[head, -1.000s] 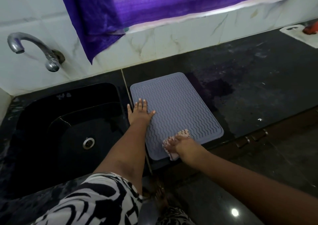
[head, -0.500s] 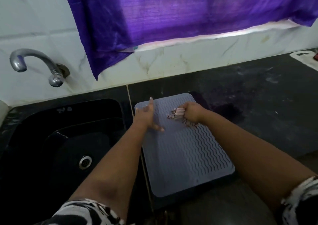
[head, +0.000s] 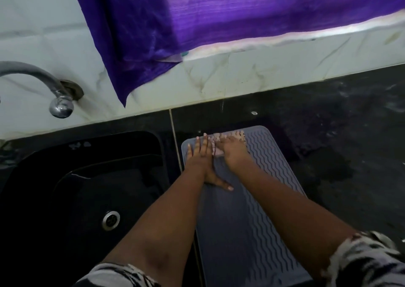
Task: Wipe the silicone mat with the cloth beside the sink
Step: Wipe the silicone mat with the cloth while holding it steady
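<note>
A person wipes a grey mat (head: pixel 269 177) lying flat on a dark counter (head: pixel 350 155) just beside a black sink (head: pixel 65 188), the cloth (head: pixel 230 136) now at the mat's far edge, close to the tiled wall. A second ago the cloth was at the near edge; half a second ago it was most of the way up. The stroke has run the full length of the mat.

The right hand (head: pixel 232 153) covers the cloth with fingers bent over it, pressing it down; whether the thumb pinches the fabric cannot be told. The left hand (head: pixel 201 157) lies flat on the mat's far left corner, fingers straight and close together, thumb spread wide toward the near side. It has slid forward with the stroke and now touches the cloth's edge, holding the mat steady.

One lane looks covered. The right-hand strip, where the wavy ridges show plainly, probably awaits a return pass. A tap (head: pixel 59 102) juts from the wall above the sink, under a purple curtain (head: pixel 219 19).
</note>
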Action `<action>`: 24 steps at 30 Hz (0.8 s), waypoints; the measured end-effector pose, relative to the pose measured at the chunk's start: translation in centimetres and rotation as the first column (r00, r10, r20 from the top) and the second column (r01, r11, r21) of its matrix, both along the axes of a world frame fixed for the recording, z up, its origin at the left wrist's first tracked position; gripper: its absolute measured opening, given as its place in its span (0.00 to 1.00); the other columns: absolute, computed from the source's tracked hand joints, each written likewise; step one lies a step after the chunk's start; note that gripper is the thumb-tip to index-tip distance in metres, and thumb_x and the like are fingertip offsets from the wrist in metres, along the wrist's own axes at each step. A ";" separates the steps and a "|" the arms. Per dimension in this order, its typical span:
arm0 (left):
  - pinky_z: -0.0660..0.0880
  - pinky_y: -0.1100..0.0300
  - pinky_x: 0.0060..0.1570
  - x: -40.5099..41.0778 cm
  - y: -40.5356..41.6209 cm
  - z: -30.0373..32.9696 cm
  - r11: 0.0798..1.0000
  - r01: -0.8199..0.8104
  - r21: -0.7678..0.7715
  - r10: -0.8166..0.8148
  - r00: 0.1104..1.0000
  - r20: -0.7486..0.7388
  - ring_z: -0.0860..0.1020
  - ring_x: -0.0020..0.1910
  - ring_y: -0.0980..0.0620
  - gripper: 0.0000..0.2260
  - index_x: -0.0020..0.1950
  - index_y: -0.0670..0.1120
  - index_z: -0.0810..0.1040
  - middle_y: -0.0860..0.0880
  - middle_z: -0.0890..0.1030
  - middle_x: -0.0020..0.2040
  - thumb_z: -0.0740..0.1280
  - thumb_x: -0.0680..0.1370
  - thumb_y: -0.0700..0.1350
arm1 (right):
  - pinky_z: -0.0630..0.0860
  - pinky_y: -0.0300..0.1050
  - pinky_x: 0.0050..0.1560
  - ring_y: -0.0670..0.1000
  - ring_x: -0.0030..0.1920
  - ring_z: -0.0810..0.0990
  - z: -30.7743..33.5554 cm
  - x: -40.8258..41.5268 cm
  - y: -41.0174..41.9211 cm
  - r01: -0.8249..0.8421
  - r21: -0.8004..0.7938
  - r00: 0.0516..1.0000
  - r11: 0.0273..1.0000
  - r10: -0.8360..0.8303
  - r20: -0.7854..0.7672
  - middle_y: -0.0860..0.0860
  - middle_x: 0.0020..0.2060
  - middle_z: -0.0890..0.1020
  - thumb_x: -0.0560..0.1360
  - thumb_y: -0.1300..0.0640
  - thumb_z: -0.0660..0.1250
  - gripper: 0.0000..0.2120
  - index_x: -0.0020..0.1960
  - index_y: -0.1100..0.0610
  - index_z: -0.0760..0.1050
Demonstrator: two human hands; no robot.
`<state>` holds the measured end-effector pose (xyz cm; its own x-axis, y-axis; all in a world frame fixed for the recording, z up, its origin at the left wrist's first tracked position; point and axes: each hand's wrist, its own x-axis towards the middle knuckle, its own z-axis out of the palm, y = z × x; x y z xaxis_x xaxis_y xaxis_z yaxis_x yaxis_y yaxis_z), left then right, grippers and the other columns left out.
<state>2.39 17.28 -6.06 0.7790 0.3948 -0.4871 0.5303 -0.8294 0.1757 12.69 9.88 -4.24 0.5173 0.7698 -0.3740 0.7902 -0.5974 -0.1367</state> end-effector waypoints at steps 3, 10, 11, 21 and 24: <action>0.27 0.41 0.70 0.2 0.0 0.3 1.000 -0.026 -0.011 0.026 1.000 -0.016 0.23 0.71 0.45 0.77 0.74 0.46 0.24 0.48 0.23 0.73 0.71 0.46 0.77 | 0.63 0.55 0.71 0.58 0.69 0.68 1.7 -1.2 -2.2 -0.015 -0.128 1.000 0.992 0.011 -0.029 0.56 0.67 0.72 0.75 0.46 0.63 0.24 0.69 0.51 0.69; 0.30 0.38 0.71 0.2 0.2 1.8 0.998 -0.008 -0.063 0.002 0.996 -0.092 0.23 0.71 0.44 0.75 0.73 0.46 0.23 0.47 0.22 0.72 0.73 0.50 0.75 | 0.72 0.50 0.63 0.53 0.60 0.75 8.6 -1.8 -4.1 -0.100 -0.212 0.993 0.972 0.085 -0.081 0.54 0.58 0.77 0.74 0.57 0.68 0.17 0.62 0.56 0.73; 0.30 0.38 0.71 0.2 0.6 2.2 0.996 0.010 -0.088 -0.021 0.992 -0.128 0.22 0.70 0.45 0.74 0.73 0.47 0.23 0.48 0.21 0.72 0.73 0.51 0.75 | 0.72 0.49 0.62 0.53 0.59 0.75 9.2 -1.0 -3.2 -0.070 -0.144 0.994 0.987 0.057 -0.094 0.54 0.57 0.77 0.73 0.57 0.69 0.18 0.62 0.56 0.74; 0.30 0.41 0.70 0.4 1.1 2.3 0.996 0.068 -0.048 -0.076 0.979 -0.187 0.23 0.71 0.46 0.73 0.74 0.48 0.24 0.49 0.22 0.73 0.79 0.55 0.67 | 0.61 0.49 0.71 0.56 0.69 0.69 4.3 -3.1 -3.8 -0.012 0.120 1.000 0.993 0.014 -0.016 0.57 0.69 0.72 0.79 0.57 0.60 0.19 0.69 0.57 0.71; 0.33 0.41 0.72 0.4 0.8 1.9 0.997 0.075 0.001 -0.074 0.983 -0.170 0.26 0.73 0.44 0.73 0.74 0.46 0.24 0.48 0.24 0.74 0.78 0.55 0.67 | 0.64 0.50 0.71 0.55 0.66 0.71 4.2 -4.1 -6.4 -0.024 -0.016 1.000 1.000 0.023 -0.015 0.56 0.66 0.74 0.78 0.56 0.62 0.18 0.66 0.57 0.73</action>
